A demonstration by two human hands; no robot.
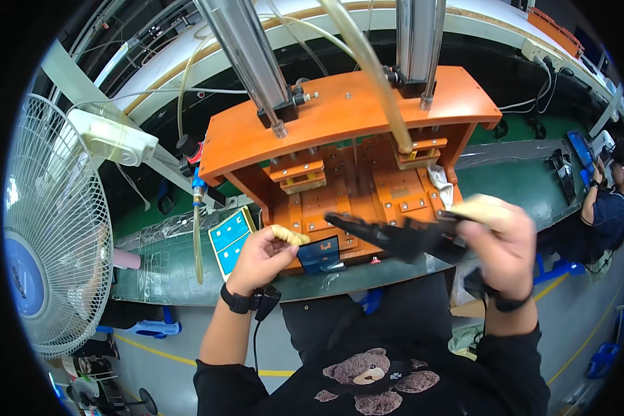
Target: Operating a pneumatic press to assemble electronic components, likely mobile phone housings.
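Blue film in left hand, long black part in right, both at front of orange press

Writing: lettering on the blue hub of the fan [59, 229]; marks on the blue film [319, 256] too small to read. Shirt [374, 378] is black with a printed bear.

Left hand [256, 258]: thumb and forefinger closed in a pinch on the film's upper left edge, remaining fingers curled. Pale ribbed finger cover [290, 236] on a fingertip. Film is thin, flat, roughly square, dark blue, with a small pale-orange patch; held up before the press's front edge.

Right hand [503, 243]: motion-blurred, fingers bent round the right end of the black part [402, 239], exact grip unclear. Part is long, dark, irregular in outline, narrower at left; appears in front of the press bed, contact with it unclear.

Orange press [353, 114]: painted plates, many screws, two shiny metal cylinders [246, 55] above. Amber hose [380, 83] crosses in front of the beam and hides some of the right side. White cloth [440, 182] bunched at the bed's right.

Blue-panelled sheet [230, 236] lies on the green tabletop [492, 166], just beside the left hand. Far right: dark curved pieces [563, 177] on the tabletop, another person [607, 201] beyond
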